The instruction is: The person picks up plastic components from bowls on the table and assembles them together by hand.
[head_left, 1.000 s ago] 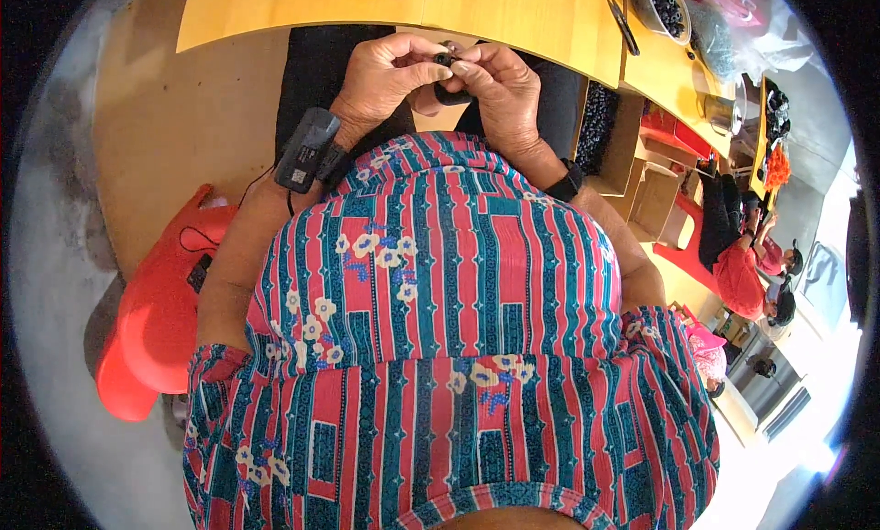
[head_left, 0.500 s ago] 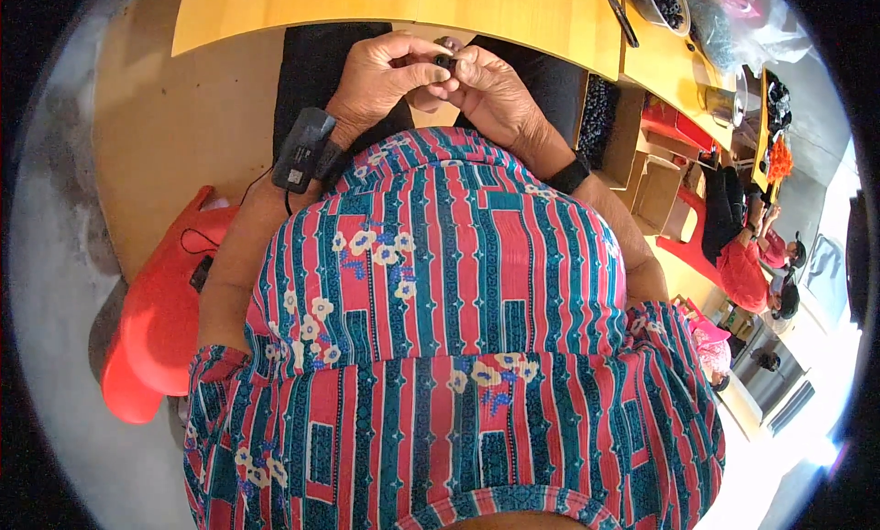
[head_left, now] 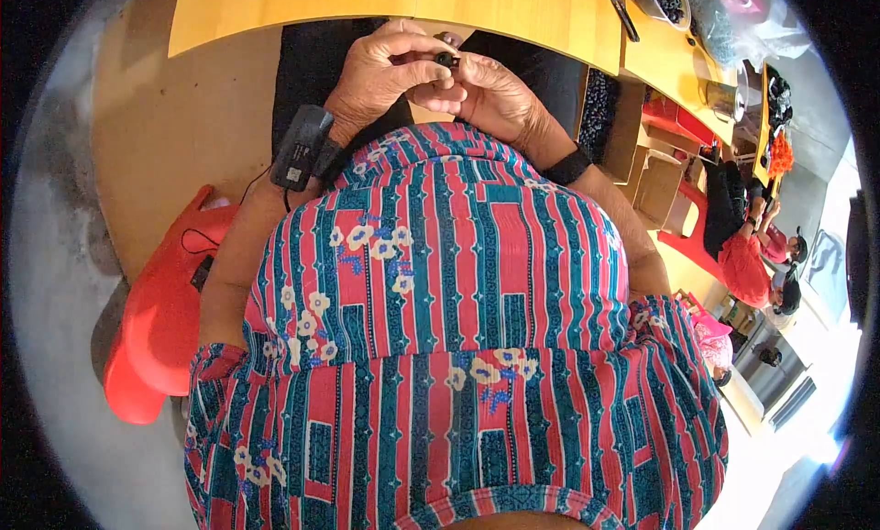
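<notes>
Between my two hands, just in front of the table's near edge, is a small round black part. My left hand pinches it between thumb and forefinger. From the other side, the thumb and forefinger of my right hand close on it too. The fingertips cover most of the part, so its exact kind cannot be made out. Both hands hang above my lap, below the level of the yellow tabletop.
On the table at the far right lie black tweezers beside a tub of small black parts. Plastic bags sit beyond them. Cardboard boxes stand below right. A red chair is at left; co-workers sit at right.
My fingers have shifted slightly around the black part, and a little more of it shows between them. Both hands stay in nearly the same place.
</notes>
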A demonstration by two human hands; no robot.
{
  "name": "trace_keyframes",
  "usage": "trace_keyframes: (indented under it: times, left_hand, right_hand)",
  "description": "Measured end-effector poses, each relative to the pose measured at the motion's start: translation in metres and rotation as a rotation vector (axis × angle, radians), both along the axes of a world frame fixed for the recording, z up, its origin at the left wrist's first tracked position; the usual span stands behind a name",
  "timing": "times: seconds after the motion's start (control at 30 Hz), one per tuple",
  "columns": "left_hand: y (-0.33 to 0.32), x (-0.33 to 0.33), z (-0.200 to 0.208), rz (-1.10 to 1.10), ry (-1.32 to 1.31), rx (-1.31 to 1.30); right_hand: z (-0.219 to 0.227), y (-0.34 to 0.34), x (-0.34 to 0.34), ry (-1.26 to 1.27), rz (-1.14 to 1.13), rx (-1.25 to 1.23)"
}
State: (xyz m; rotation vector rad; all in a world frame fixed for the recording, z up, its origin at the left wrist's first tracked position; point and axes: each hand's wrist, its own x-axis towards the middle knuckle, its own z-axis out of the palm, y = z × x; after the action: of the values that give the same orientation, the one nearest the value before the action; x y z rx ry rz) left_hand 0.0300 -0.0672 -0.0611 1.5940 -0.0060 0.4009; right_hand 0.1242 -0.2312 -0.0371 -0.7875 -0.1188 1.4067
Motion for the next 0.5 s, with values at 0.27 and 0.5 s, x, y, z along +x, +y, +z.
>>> trace_keyframes:
  times: [0.27, 0.5]
  left_hand:
    - [-0.0027, -0.0010, 0.0019, -0.042, 0.028, -0.053]
    - [-0.0033, -0.0018, 0.0027, -0.053, 0.044, -0.096]
  right_hand:
    - [-0.0029, -0.0004, 0.0005, -0.052, 0.000, 0.019]
    - [-0.0011, 0.0006, 0.0017, -0.125, 0.011, 0.053]
